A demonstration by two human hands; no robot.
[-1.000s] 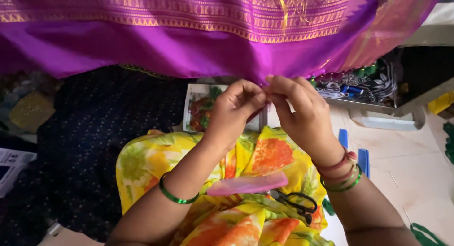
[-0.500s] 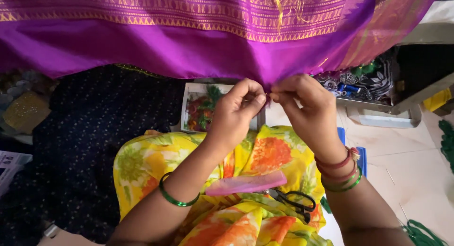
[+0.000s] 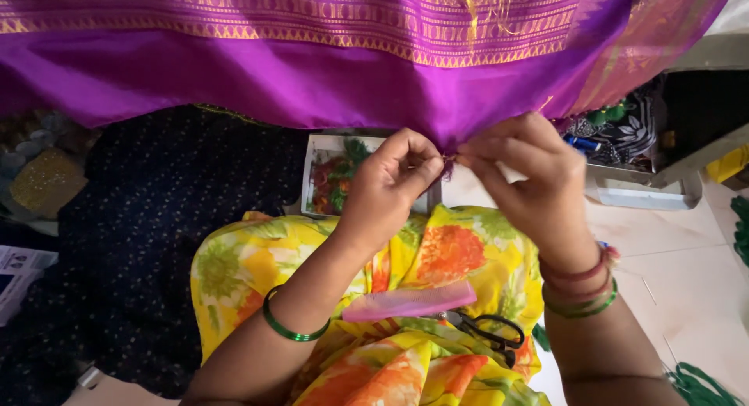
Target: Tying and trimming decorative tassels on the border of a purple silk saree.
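Left hand (image 3: 386, 189): pinching the lower hem of the purple saree (image 3: 328, 78) between thumb and forefinger, the other fingers curling in behind; a green bangle (image 3: 290, 326) is sitting on the forearm.
Right hand (image 3: 538, 184): closing its fingertips on the same hem just beside the left hand, the two pinches almost touching; red and green bangles (image 3: 581, 293) are circling the wrist.
Purple saree: hanging across the whole top of the view, its gold-woven border (image 3: 312, 20) running along the upper part and the plain purple band drooping to a point where both hands are gripping it; a little loose gold thread is dangling near the top middle.
Lap: a yellow floral cloth (image 3: 437, 258) with orange and green flowers is lying over the knees directly under the hands.
Pink comb (image 3: 409, 302): resting flat on the floral cloth, below and between the forearms.
Black scissors (image 3: 488, 330): lying on the floral cloth just beside the comb's right end, handles pointing right.
Small tray (image 3: 331, 176): sitting on the floor just behind the left hand, holding red and green bits, partly hidden by the hand.
Dark dotted cloth (image 3: 156, 219): spreading over the floor at the left.
Floor (image 3: 671, 273): pale tiles showing at the right, with green thread (image 3: 706, 386) lying at the lower right corner.
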